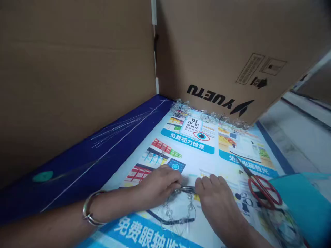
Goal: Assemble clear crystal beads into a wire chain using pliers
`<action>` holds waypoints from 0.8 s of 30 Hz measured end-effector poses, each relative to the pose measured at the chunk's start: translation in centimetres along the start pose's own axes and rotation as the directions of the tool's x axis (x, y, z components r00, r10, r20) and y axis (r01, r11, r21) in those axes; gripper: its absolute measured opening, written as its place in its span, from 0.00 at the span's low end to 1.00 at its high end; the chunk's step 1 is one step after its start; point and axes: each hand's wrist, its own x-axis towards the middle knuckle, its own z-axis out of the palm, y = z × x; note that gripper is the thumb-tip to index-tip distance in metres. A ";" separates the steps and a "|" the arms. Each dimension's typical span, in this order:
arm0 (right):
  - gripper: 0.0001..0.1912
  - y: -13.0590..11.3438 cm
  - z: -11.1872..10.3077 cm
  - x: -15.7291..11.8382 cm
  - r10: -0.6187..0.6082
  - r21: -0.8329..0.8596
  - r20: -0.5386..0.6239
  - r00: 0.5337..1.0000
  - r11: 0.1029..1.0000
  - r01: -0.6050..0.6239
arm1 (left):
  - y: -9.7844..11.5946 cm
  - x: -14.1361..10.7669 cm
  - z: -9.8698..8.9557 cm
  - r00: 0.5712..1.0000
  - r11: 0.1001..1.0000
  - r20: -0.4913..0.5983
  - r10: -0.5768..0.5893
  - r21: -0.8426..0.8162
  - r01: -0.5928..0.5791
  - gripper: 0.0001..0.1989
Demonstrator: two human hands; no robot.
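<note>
My left hand point(160, 183), with a silver bangle point(88, 212) on its wrist, is closed on one end of a thin silvery wire bundle point(188, 189). The other end sits in the curled fingers of my right hand point(216, 199), so the bundle stretches between the two fists. Strands with small clear bead-like pieces point(169, 212) dangle beneath it over the printed sheet point(201, 165). The fingertips and the gripped ends are hidden. To the right of my right hand lie red-handled scissors point(269, 193), their dark blades pointing away.
Tall cardboard panels point(77, 69) stand at the left and back. Clear beaded wire pieces point(240, 123) line the sheet's far edge. At the right are a teal sheet point(302, 203) and a blurred wire tangle point(284, 227). Pale strands point(121, 125) cross the dark blue border.
</note>
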 end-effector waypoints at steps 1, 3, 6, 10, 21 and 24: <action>0.10 0.1 0.0 0.0 -0.001 0.009 -0.005 1.000 1.000 0.001 | -0.1 0.0 0.0 1.000 1.000 0.001 0.018 -0.006 -0.018 0.05; 0.10 0.3 0.1 0.1 -0.001 0.022 -0.013 1.000 1.000 0.002 | -0.3 0.1 -0.2 0.999 0.999 -0.002 0.044 -0.021 -0.044 0.05; 0.10 0.4 0.1 0.2 0.004 0.032 -0.023 1.000 0.999 -0.003 | -0.1 0.2 -0.4 0.998 0.997 -0.019 0.056 -0.056 -0.057 0.06; 0.10 0.3 0.2 0.3 0.003 0.033 -0.030 1.000 0.999 -0.002 | 0.4 0.1 -0.7 0.998 0.996 -0.049 0.045 -0.081 -0.049 0.07; 0.10 0.1 0.2 0.3 0.008 0.023 -0.029 1.000 1.000 -0.007 | -0.2 -0.4 0.0 1.000 0.997 0.007 -0.021 0.078 0.020 0.06; 0.10 0.0 0.3 0.4 0.009 0.032 -0.037 0.999 0.999 -0.008 | 0.0 -0.4 0.1 0.999 0.991 0.022 -0.036 0.129 0.033 0.06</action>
